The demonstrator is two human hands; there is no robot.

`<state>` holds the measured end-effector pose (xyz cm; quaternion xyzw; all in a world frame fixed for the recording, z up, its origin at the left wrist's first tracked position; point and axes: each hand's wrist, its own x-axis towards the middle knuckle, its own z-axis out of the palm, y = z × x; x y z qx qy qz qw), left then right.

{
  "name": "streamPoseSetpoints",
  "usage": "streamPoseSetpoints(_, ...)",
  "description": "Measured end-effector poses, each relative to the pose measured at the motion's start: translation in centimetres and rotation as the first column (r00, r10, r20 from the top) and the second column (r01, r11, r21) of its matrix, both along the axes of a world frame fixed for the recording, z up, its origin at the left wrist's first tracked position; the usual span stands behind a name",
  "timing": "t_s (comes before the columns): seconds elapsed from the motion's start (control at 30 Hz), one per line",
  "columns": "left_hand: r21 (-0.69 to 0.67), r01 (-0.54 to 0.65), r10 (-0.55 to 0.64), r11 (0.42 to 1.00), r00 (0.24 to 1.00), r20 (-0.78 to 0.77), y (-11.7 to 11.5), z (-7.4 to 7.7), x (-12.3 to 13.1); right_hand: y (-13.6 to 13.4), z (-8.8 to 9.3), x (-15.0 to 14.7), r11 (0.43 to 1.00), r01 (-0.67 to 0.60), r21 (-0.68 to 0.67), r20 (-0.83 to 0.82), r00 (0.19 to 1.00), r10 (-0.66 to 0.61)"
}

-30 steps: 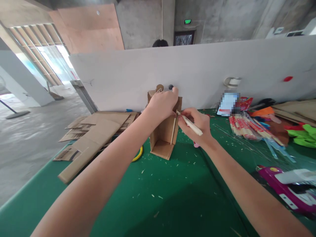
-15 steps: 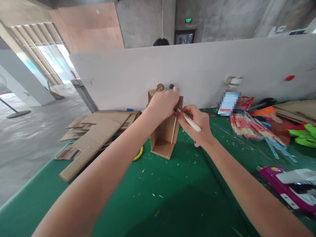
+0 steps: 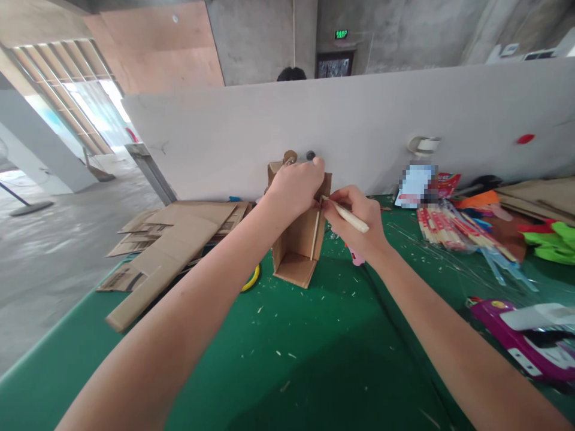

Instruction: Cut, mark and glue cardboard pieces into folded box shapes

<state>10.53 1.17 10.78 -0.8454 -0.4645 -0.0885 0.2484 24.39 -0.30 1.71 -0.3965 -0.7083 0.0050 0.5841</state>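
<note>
An open-fronted cardboard box [image 3: 296, 242] stands upright on the green table. My left hand [image 3: 300, 184] reaches over its upper part with the fingers closed on the cardboard; their tips are partly hidden. My right hand [image 3: 366, 218], at the box's right side, is closed around a thick pale wooden stick [image 3: 353, 219]. The stick's far tip meets the inside of the right wall, close to my left fingertips. A thin wooden strip [image 3: 315, 236] runs down that wall to the bottom of the box. Round dark and brown pieces [image 3: 290, 157] show behind the box's top.
Flat cardboard pieces [image 3: 175, 236] lie to the left, near a yellow ring [image 3: 252, 280]. At right are a phone [image 3: 415, 185], wrapped sticks [image 3: 442, 227], green cloth [image 3: 552, 242] and a purple device [image 3: 498, 323]. A white partition [image 3: 359, 120] rises behind; scraps dot the table.
The view has shifted very slightly. The outer end of the thick stick in my right hand has swung a little right and down; the box and my left hand hold their place.
</note>
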Motion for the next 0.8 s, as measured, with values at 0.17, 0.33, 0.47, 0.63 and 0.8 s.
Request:
streamPoseSetpoints(0.17,0.001,0.007,-0.007,1.000,1.000,0.003,0.09,0.00,0.12,0.03,0.07,0.10,1.000,0.003,-0.022,-0.014,1.000,-0.003)
streamPoseSetpoints(0.33,-0.022,-0.006,0.006,1.000,1.000,-0.002,0.10,0.15,0.15,-0.07,0.07,0.05,0.999,0.050,0.000,-0.002,0.999,-0.050)
streamPoseSetpoints(0.47,-0.010,0.006,-0.006,1.000,1.000,-0.012,0.04,0.15,0.06,-0.18,0.05,0.07,0.998,0.053,0.023,-0.013,0.999,-0.053)
streamPoseSetpoints(0.63,0.010,-0.001,0.002,1.000,1.000,-0.026,-0.05,0.10,0.08,-0.17,0.17,0.12,0.999,0.025,0.022,0.008,1.000,-0.025)
streamPoseSetpoints(0.8,0.002,0.001,-0.001,1.000,1.000,-0.025,-0.13,0.19,0.09,-0.01,0.14,0.11,0.999,0.040,0.033,0.040,0.998,-0.041)
